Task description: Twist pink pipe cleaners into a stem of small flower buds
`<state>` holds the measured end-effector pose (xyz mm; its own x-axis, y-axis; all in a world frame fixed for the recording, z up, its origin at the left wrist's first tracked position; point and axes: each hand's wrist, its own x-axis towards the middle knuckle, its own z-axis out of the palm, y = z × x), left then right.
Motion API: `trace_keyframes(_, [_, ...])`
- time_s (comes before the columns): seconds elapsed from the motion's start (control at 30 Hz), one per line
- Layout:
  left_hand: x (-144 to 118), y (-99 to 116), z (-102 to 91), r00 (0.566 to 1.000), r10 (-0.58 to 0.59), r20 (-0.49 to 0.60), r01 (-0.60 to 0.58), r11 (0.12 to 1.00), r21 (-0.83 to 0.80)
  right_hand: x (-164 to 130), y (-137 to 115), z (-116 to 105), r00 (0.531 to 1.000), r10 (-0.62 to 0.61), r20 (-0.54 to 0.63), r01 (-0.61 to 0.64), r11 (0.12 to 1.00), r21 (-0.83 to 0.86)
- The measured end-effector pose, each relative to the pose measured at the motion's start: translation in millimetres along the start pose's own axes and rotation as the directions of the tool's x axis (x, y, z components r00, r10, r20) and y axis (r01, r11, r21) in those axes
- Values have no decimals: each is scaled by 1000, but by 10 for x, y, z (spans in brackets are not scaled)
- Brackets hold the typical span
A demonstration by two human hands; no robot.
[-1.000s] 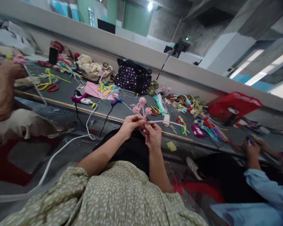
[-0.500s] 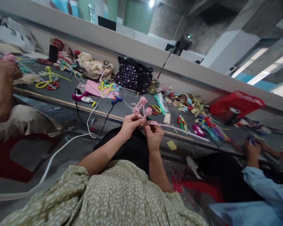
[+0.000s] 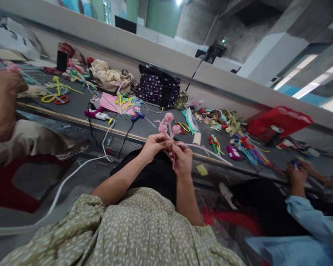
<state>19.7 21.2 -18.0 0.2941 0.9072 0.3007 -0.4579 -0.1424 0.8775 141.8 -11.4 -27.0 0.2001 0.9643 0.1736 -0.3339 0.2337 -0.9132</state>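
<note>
Nearest my lens: one green garment with white flecks (image 3: pixel 144 221), worn by the person.

Left hand (image 3: pixel 156 147): thumb and fingertips together, clamped on the stem of the pink flower (image 3: pixel 170 130).

Right hand (image 3: pixel 182 159): thumb and fingertips clamped on the same stem, just below the left; whether they also grip the pale pink strip (image 3: pixel 195 145) I cannot tell from here. The strip leaves that join and runs right, across the near edge of the table (image 3: pixel 80 107).

Pink flower: three fluffy heads, upright, held in both hands at the table's near edge.

Near edge, left of the hands: blue glue gun (image 3: pixel 137 116) with black cord; farther left, magenta power strip (image 3: pixel 94 112).

Near edge, right: cream cylinder (image 3: pixel 197 139); magenta case (image 3: pixel 233 152); toward the right end, one co-worker's hand (image 3: pixel 297 171) on a blue object.

Left end: another co-worker's hand (image 3: pixel 9 81), a pink piece showing beside it.

Mid-table: scissors (image 3: pixel 185 126) behind the flower; pink sheet (image 3: pixel 108 103) bearing yellow and blue pieces; pale green and white strips (image 3: pixel 190 120), bundled.

Far edge, left to right: cream cloth (image 3: pixel 108 75), dotted bag (image 3: pixel 158 88), green bottle (image 3: pixel 181 100), red bag (image 3: pixel 280 122). Behind them I log a pale partition (image 3: pixel 155 55).
</note>
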Motion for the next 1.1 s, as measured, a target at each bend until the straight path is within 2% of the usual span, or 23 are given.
trace_keyframes(0.2, [-5, -10, -30, 998, -40, 44, 41, 999, -20, -7, -52, -15, 991, 120, 63, -123, 991, 55])
trace_keyframes(0.4, [1, 5, -29, 998, -54, 22, 55, 997, -47, -11, -24, -18, 984, 134, 118, -142, 988, 67])
trace_keyframes(0.73, [-9, -8, -1, 998, -16, -55, 13, 998, -53, -29, -14, 36, 998, -50, 36, 50, 999, 17])
trace_keyframes(0.83, [-22, -3, 22, 998, 5, -69, -8, 999, -40, -62, -9, 41, 986, -164, 5, 164, 982, -98])
trace_keyframes(0.97, [-23, 0, 37, 994, 37, -107, -38, 999, -7, -114, -32, 44, 931, -363, -26, 337, 886, -319])
trace_keyframes(1.03, [-13, -3, 29, 992, 13, -123, -11, 1000, 17, -115, -37, 42, 924, -381, -29, 349, 871, -345])
trace_keyframes(1.1, [0, -10, 11, 994, -20, -111, 23, 1000, 22, -93, -29, 37, 950, -312, -32, 293, 919, -264])
